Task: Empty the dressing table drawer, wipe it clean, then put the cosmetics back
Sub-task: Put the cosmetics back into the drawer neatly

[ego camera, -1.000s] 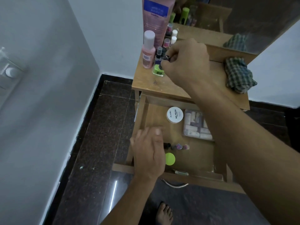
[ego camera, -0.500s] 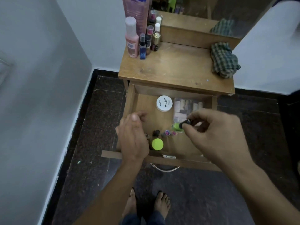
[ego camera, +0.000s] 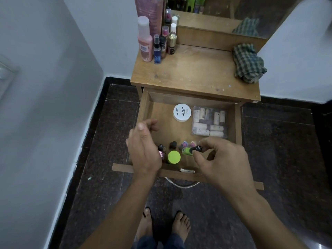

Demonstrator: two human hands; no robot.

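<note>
The drawer (ego camera: 143,112) holds one white round jar (ego camera: 182,112), one clear pouch of tubes (ego camera: 209,123), one green-lidded jar (ego camera: 173,157) and at least four small polish bottles (ego camera: 173,145); the left hand (ego camera: 143,150) hides part of this row. One more, a green bottle (ego camera: 186,151), is in the grip of the right hand (ego camera: 224,162). On the tabletop (ego camera: 194,72) there are one checked cloth (ego camera: 248,63), one tall pink tube (ego camera: 149,9), one pink bottle (ego camera: 144,42) and at least five smaller bottles (ego camera: 156,51).

Dim, cool, even light is noted; shadows are soft. Faint glare is seen on the floor (ego camera: 278,159). The wall (ego camera: 45,105) is bowed near the frame edges.
</note>
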